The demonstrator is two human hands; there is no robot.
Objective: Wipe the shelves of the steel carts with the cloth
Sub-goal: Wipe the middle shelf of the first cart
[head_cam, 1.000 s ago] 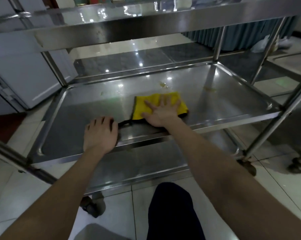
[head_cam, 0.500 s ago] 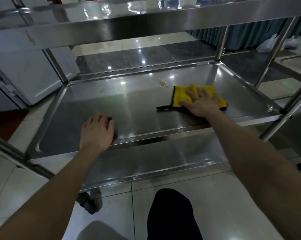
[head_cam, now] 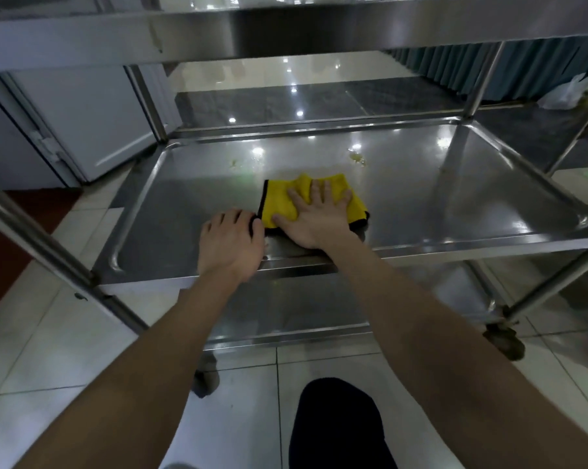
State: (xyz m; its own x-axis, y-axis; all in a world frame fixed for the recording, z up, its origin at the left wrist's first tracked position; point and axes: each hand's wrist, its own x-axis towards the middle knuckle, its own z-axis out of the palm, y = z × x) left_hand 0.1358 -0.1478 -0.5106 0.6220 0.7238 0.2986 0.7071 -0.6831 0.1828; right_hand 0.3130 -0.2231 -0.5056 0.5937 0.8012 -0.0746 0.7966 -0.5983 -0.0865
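A yellow cloth point(head_cam: 279, 201) with a black edge lies on the middle shelf point(head_cam: 438, 198) of the steel cart, near its front rim. My right hand point(head_cam: 314, 216) presses flat on the cloth with its fingers spread. My left hand point(head_cam: 230, 243) rests on the front rim of the same shelf, right beside the cloth's left corner, fingers loosely bent over the edge. Small yellowish stains point(head_cam: 357, 159) mark the shelf behind the cloth.
The top shelf point(head_cam: 286, 32) overhangs close above. A lower shelf point(head_cam: 286, 313) sits beneath, with castor wheels point(head_cam: 505, 340) on the tiled floor. A white cabinet point(head_cam: 83, 120) stands at the left, a plastic bag point(head_cam: 570, 93) far right. My dark knee point(head_cam: 336, 424) is below.
My right hand has slid the cloth back to the left, from the shelf's right part to beside my left hand. The view has shifted a little.
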